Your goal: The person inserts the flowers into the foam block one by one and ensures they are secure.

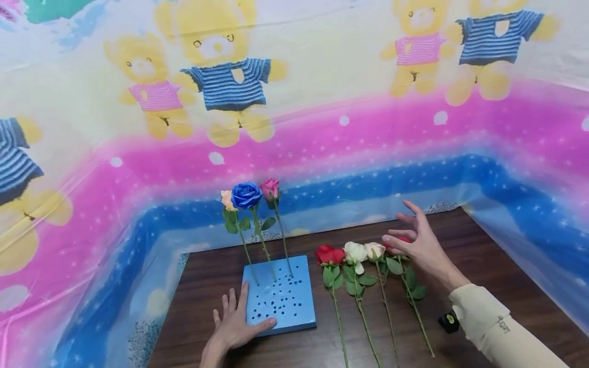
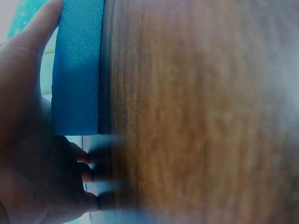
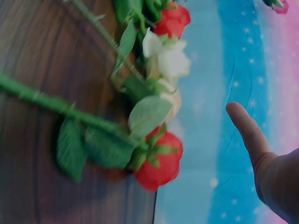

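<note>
A light blue foam block (image 1: pixel 280 301) full of small holes lies on the table. Standing in its back part are a peach rose (image 1: pixel 227 200), a blue rose (image 1: pixel 247 196) and a pink rose (image 1: pixel 270 189). My left hand (image 1: pixel 234 319) rests on the block's left front corner, fingers spread, thumb on top. Over the row of lying roses hovers my right hand (image 1: pixel 416 240), its fingers apart and holding nothing. Beneath it is a red rose (image 3: pixel 161 161), partly covered in the head view. Left of that lie a pale peach rose (image 1: pixel 375 250), a white rose (image 1: pixel 356 253) and another red rose (image 1: pixel 329 254).
The dark wood table (image 1: pixel 207 276) backs onto a printed cloth (image 1: pixel 322 128) with teddy bears. A small black object (image 1: pixel 448 322) with a yellow-green face sits by the right sleeve. The lying stems point toward the table's front.
</note>
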A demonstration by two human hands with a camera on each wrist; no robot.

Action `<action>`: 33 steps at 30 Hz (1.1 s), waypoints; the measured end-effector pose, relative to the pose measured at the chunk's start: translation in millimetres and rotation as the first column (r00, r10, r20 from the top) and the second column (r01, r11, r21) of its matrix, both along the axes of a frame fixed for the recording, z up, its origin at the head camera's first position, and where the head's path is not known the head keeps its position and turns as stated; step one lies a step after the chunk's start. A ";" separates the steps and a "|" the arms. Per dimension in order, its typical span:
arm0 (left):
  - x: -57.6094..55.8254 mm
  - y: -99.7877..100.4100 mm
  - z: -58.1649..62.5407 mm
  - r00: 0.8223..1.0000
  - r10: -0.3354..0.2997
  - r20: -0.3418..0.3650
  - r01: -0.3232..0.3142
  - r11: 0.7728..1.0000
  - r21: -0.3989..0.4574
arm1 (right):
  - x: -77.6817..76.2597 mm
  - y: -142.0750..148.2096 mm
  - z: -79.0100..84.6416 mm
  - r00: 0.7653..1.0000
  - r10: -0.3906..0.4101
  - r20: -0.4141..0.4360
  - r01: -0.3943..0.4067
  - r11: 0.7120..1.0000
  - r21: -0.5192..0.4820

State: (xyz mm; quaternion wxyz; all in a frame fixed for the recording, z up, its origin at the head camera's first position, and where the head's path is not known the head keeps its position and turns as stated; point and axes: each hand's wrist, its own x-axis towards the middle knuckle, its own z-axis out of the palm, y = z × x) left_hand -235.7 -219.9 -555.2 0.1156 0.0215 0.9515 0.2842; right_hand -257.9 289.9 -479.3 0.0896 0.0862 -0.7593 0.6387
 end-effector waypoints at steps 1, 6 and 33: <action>-0.3 0.2 -0.7 1.000 -0.001 -0.001 0.001 1.000 0.003 | 0.9 4.2 -1.6 1.000 -0.007 -0.001 0.007 1.000 0.010; -1.5 0.5 -0.6 1.000 -0.005 -0.001 0.005 1.000 0.006 | 7.2 20.9 -12.3 1.000 -0.020 0.008 0.020 1.000 0.023; -3.0 -0.2 -5.0 1.000 -0.006 0.016 0.006 1.000 -0.010 | 40.7 50.1 -68.1 0.979 -0.006 0.202 0.005 1.000 0.004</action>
